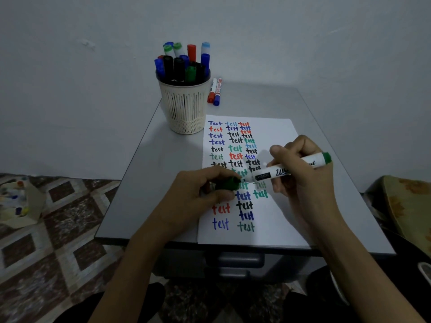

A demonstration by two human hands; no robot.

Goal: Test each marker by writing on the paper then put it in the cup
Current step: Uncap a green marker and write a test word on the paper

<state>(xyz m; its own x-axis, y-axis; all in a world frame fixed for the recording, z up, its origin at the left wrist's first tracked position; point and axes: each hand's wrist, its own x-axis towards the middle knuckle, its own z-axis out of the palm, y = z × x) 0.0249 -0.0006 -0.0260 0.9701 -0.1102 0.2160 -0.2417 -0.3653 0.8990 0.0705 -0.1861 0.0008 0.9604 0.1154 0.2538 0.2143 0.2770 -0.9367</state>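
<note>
In the head view, a white-barrelled green marker [295, 168] with black lettering and a green end plug is gripped by the curled fingers of the right hand [303, 176] and held slanted above the paper [277, 213]. Its rounded green cap [229, 183] is pinched in the left hand [198, 194] and meets the marker's tip end; whether it is fully seated cannot be told. One smooth white sheet is laid on a flat grey table [144, 183] with rounded corners, and three columns of the word "test" are written on it in blue, red, black and green. One cream cup [184, 108], slotted along its wall and dark at the rim, is set at the table's far left, just beside the paper's corner. Roughly a dozen capped markers are stood in it; an exact count cannot be made. Two markers, a red marker [212, 91] and a blue marker [217, 92], are laid side by side, touching, just right of the cup.
</note>
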